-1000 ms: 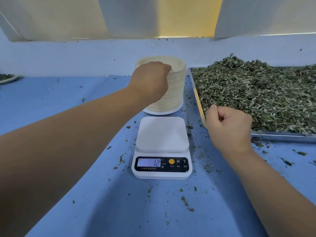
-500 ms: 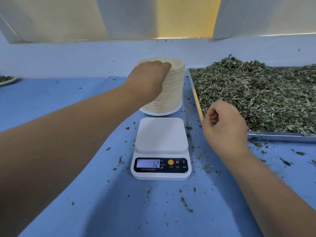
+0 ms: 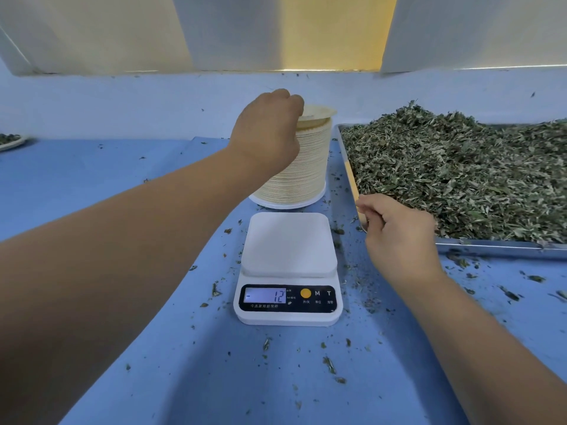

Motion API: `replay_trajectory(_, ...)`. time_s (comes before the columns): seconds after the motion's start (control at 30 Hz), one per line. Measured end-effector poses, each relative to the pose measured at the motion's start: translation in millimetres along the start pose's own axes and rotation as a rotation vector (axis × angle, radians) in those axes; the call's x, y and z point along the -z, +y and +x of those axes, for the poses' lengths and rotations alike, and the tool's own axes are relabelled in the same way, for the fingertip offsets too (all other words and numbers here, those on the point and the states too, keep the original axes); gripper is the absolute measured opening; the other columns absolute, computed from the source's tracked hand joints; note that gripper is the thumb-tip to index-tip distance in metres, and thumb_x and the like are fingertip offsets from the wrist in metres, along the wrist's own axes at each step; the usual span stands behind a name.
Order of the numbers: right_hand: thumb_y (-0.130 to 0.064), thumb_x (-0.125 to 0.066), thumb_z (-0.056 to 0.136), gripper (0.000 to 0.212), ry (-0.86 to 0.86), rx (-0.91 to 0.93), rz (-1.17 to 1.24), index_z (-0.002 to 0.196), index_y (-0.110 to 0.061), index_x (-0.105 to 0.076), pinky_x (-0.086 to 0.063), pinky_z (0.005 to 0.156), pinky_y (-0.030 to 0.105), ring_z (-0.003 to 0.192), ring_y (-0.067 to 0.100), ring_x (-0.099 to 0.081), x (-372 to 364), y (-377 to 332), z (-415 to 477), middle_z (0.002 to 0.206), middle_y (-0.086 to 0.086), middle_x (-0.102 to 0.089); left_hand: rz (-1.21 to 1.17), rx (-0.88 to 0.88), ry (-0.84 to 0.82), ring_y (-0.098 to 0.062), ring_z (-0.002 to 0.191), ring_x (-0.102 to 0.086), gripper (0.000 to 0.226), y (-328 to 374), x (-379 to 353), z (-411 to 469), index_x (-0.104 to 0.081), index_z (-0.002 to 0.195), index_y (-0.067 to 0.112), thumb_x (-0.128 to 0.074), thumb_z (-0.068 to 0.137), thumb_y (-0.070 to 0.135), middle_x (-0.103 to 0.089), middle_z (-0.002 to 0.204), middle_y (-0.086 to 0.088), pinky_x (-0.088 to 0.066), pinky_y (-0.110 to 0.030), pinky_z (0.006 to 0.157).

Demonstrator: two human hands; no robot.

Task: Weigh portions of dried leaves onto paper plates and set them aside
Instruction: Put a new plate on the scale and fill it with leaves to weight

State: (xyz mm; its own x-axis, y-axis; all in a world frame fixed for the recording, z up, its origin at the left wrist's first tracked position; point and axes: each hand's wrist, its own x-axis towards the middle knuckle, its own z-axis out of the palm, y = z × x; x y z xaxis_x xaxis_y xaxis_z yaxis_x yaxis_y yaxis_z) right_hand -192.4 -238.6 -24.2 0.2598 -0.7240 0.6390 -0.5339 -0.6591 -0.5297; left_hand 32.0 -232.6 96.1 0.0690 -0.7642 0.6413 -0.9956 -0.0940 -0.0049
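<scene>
Left hand (image 3: 270,130) closed on the top paper plate (image 3: 319,113), raised and tilted clear of the tall plate stack (image 3: 302,170). Right hand (image 3: 399,237) loosely curled at the near-left corner of the metal tray (image 3: 491,248), heaped with dried leaves (image 3: 460,176). White digital scale (image 3: 288,268) placed between the forearms on the blue table (image 3: 92,167), platform bare, display showing 12 after a dash. Leaf fragments (image 3: 329,363) scattered around the scale. Second plate (image 3: 10,141) with leaves visible at far left edge.
</scene>
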Motion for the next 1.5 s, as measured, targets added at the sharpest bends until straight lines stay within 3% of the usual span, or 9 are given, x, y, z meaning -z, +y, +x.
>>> replay_trajectory(0.13, 0.000, -0.059, 0.096, 0.033, -0.033, 0.047, -0.027, 0.121, -0.017, -0.072, -0.041, 0.064, 0.014, 0.059, -0.005, -0.046, -0.5, -0.4, -1.7, 0.085, -0.007, -0.064, -0.206, 0.146, 0.115, -0.027, 0.094, -0.056, 0.034, 0.3, -4.8, -8.0, -0.074, 0.103, 0.009, -0.047, 0.083, 0.001, -0.060, 0.104, -0.010, -0.044, -0.033, 0.076)
replay_trajectory(0.27, -0.004, -0.060, 0.096, 0.028, -0.023, 0.035, -0.015, 0.116, -0.021, -0.072, -0.047, 0.081, 0.026, 0.087, 0.011, -0.056, -0.1, -1.3, 0.1, 0.101, -0.006, -0.061, -0.358, 0.137, 0.269, -0.024, 0.094, -0.061, 0.034, 3.4, -0.5, -22.4, -0.077, 0.099, 0.009, -0.047, 0.083, 0.004, -0.065, 0.101, -0.009, -0.049, -0.032, 0.079)
replay_trajectory(0.37, 0.001, -0.056, 0.095, 0.032, -0.051, 0.012, -0.036, 0.111, -0.022, -0.073, -0.047, 0.084, 0.030, 0.102, 0.018, -0.058, 1.9, -0.2, 0.4, 0.099, -0.001, -0.065, -0.475, 0.131, 0.324, -0.015, 0.093, -0.059, 0.029, 7.9, 2.0, -41.1, -0.077, 0.094, 0.008, -0.051, 0.084, 0.000, -0.065, 0.102, -0.004, -0.040, -0.013, 0.078)
replay_trajectory(0.63, 0.011, -0.051, 0.084, 0.040, 0.008, -0.053, -0.047, 0.089, -0.026, -0.065, -0.043, 0.070, 0.032, 0.089, 0.026, -0.055, 3.3, -0.9, -0.2, 0.083, -0.014, -0.059, -0.633, 0.106, 0.506, -0.017, 0.102, -0.063, 0.024, 16.5, 3.6, -100.0, -0.071, 0.078, -0.001, -0.053, 0.077, -0.018, -0.068, 0.103, -0.010, -0.048, -0.023, 0.084)
replay_trajectory(0.73, 0.011, -0.050, 0.082, 0.047, 0.021, -0.070, -0.020, 0.071, -0.035, -0.048, -0.034, 0.058, 0.030, 0.078, 0.026, -0.049, 4.8, -3.9, -0.9, 0.072, -0.016, -0.052, -0.639, 0.122, 0.499, -0.016, 0.101, -0.062, 0.024, 13.8, 3.2, -115.6, -0.072, 0.078, -0.001, -0.055, 0.077, -0.019, -0.068, 0.103, -0.011, -0.047, -0.020, 0.084)
replay_trajectory(0.87, 0.006, -0.055, 0.085, 0.021, 0.020, -0.016, -0.005, 0.084, -0.012, -0.067, -0.049, 0.067, 0.042, 0.079, 0.028, -0.055, 5.3, -0.5, -3.0, 0.078, 0.001, -0.062, -0.652, 0.177, 0.433, -0.014, 0.102, -0.062, 0.022, 5.1, -2.3, -134.0, -0.075, 0.081, 0.001, -0.062, 0.078, -0.017, -0.067, 0.106, -0.006, -0.049, -0.021, 0.084)
replay_trajectory(1.0, -0.009, -0.066, 0.089, 0.020, 0.046, 0.054, -0.014, 0.103, -0.019, -0.076, -0.043, 0.075, 0.031, 0.094, 0.019, -0.057, 5.7, -7.9, -7.8, 0.088, -0.012, -0.062, -0.680, 0.238, 0.373, -0.011, 0.108, -0.064, 0.023, -6.2, -11.1, -147.9, -0.078, 0.084, 0.007, -0.066, 0.081, -0.012, -0.069, 0.118, -0.002, -0.052, -0.022, 0.090)
replay_trajectory(1.3, -0.002, -0.062, 0.085, 0.023, -0.067, 0.253, -0.192, 0.100, -0.014, -0.075, -0.037, 0.075, 0.026, 0.097, 0.024, -0.056, 3.6, -9.5, -8.4, 0.093, 0.002, -0.071, -0.813, 0.408, 0.194, -0.007, 0.121, -0.064, 0.040, -34.2, -26.6, -168.4, -0.075, 0.114, 0.022, -0.067, 0.090, -0.009, -0.072, 0.124, -0.011, -0.050, -0.030, 0.108)
replay_trajectory(1.5, 0.004, -0.059, 0.083, 0.024, -0.092, 0.340, -0.140, 0.091, -0.011, -0.076, -0.053, 0.088, 0.037, 0.101, 0.025, -0.063, 3.3, -8.1, -8.7, 0.097, 0.000, -0.074, -0.860, 0.474, 0.123, 0.004, 0.104, -0.070, 0.028, -40.3, -22.5, -169.4, -0.077, 0.117, 0.025, -0.072, 0.094, 0.011, -0.076, 0.110, 0.019, -0.055, -0.023, 0.095)
